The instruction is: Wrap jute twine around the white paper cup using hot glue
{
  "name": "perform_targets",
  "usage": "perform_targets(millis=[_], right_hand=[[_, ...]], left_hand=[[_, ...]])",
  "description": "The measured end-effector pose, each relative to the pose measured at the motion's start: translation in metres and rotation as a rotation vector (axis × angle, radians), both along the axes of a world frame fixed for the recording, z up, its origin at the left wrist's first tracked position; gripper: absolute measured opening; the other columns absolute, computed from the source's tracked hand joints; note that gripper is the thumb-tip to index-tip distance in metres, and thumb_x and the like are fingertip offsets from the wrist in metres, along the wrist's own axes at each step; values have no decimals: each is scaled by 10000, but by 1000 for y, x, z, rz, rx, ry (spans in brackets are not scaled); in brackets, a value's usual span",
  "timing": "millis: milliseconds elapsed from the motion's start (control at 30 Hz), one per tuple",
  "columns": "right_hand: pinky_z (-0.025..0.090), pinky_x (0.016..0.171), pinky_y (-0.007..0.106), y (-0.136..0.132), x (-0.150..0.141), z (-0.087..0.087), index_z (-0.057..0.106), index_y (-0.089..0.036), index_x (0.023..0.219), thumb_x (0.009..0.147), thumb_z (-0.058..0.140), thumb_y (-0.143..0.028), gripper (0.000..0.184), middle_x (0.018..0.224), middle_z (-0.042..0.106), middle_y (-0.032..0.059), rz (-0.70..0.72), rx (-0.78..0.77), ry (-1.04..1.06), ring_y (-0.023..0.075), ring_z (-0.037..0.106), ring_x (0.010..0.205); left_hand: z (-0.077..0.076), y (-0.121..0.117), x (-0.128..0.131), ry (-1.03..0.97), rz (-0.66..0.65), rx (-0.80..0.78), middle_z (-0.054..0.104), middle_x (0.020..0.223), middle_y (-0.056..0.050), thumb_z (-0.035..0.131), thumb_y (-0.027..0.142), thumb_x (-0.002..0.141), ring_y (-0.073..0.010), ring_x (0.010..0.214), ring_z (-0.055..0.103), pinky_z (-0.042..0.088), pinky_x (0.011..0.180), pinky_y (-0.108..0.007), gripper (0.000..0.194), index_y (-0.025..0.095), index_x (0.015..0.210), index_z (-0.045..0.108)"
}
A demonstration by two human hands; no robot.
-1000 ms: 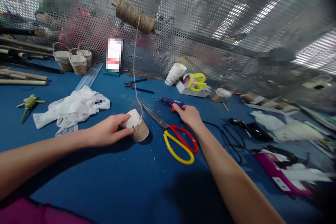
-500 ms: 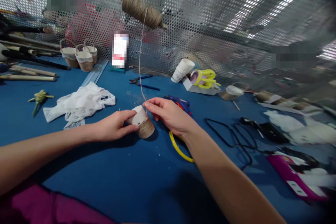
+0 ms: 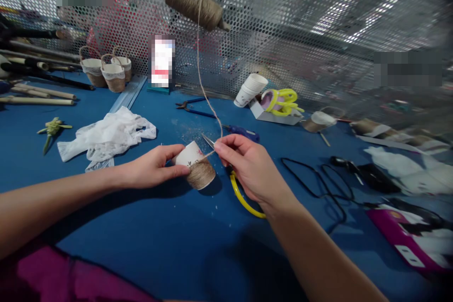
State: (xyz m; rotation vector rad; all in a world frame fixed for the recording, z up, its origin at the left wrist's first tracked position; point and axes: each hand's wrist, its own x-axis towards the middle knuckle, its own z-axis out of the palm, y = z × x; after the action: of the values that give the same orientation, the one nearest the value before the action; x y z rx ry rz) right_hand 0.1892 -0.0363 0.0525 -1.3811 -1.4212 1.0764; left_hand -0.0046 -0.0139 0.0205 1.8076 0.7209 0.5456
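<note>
In the head view my left hand [image 3: 155, 166] grips a white paper cup [image 3: 189, 154], tilted on its side over the table. Brown twine is wound round part of the cup, at the end away from that hand. Between the thumb and fingers of my right hand [image 3: 244, 160] is the twine [image 3: 208, 99], which runs from the cup up to a spool [image 3: 194, 4] hanging at the mesh. Yellow-handled scissors [image 3: 242, 200] lie beneath my right hand, their blades partly covered by it.
Pliers [image 3: 198, 109] and a blue glue gun [image 3: 244, 133] lie beyond my hands. White lace [image 3: 109, 137] is at left, near finished little baskets [image 3: 113, 78]. Stacked paper cups [image 3: 250, 89] lean by a white box [image 3: 274, 114]. A black cable [image 3: 314, 184] loops at right.
My right hand has moved right, away from the cup, drawing the twine out to the side. The cup has turned a little in my left hand, and the scissors' blades now show.
</note>
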Motion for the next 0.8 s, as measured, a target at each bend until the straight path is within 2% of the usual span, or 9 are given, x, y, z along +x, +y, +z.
perform_targets(millis=[367, 800], right_hand=[[329, 538, 245, -1, 1, -6, 571, -164, 714, 691, 631, -330, 178, 607, 508, -46, -37, -25, 29, 74, 418, 541], [320, 541, 250, -3, -1, -13, 554, -160, 701, 698, 629, -326, 183, 604, 503, -47, -15, -70, 117, 70, 407, 537]], left_hand=[[4, -3, -1, -46, -34, -50, 535, 838, -26, 504, 316, 816, -136, 761, 481, 404, 690, -250, 243, 120, 959, 525], [5, -6, -3, -65, -54, -49, 545, 852, -29, 509, 290, 820, -132, 782, 483, 414, 689, -238, 218, 123, 958, 536]])
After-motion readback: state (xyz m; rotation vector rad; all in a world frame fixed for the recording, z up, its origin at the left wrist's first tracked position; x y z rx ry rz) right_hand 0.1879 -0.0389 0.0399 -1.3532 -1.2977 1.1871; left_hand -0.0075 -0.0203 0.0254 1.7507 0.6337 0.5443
